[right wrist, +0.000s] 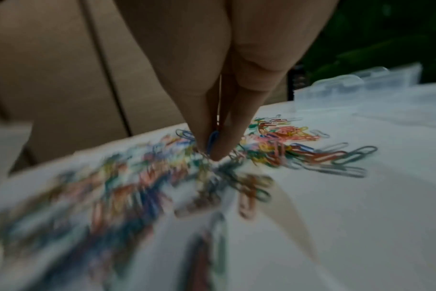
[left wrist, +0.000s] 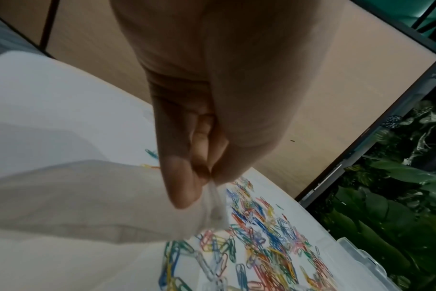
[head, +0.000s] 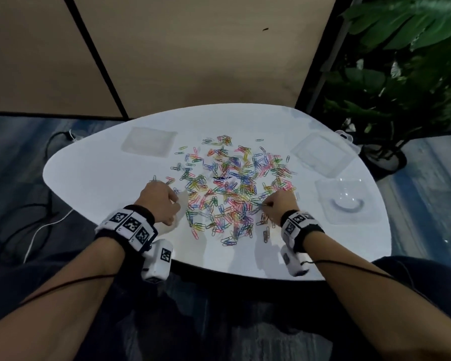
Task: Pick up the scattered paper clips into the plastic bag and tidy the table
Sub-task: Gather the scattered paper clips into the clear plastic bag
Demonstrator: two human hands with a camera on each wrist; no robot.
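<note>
Several coloured paper clips [head: 229,183] lie scattered over the middle of the white table [head: 94,175]. My left hand [head: 164,204] pinches the rim of a clear plastic bag [head: 181,209] at the pile's left edge; in the left wrist view the left hand [left wrist: 209,177] holds the bag [left wrist: 87,196] by its top edge between thumb and fingers. My right hand [head: 274,204] is at the pile's right side. In the right wrist view my right hand [right wrist: 212,149] pinches a blue paper clip [right wrist: 213,140] between thumb and fingertip, just above the pile [right wrist: 274,145].
A flat clear plastic lid [head: 149,142] lies at the table's back left. An open clear box [head: 323,155] and a second clear tray [head: 345,201] sit at the right edge. A potted plant [head: 401,87] stands right of the table; cables [head: 37,222] run on the floor at left.
</note>
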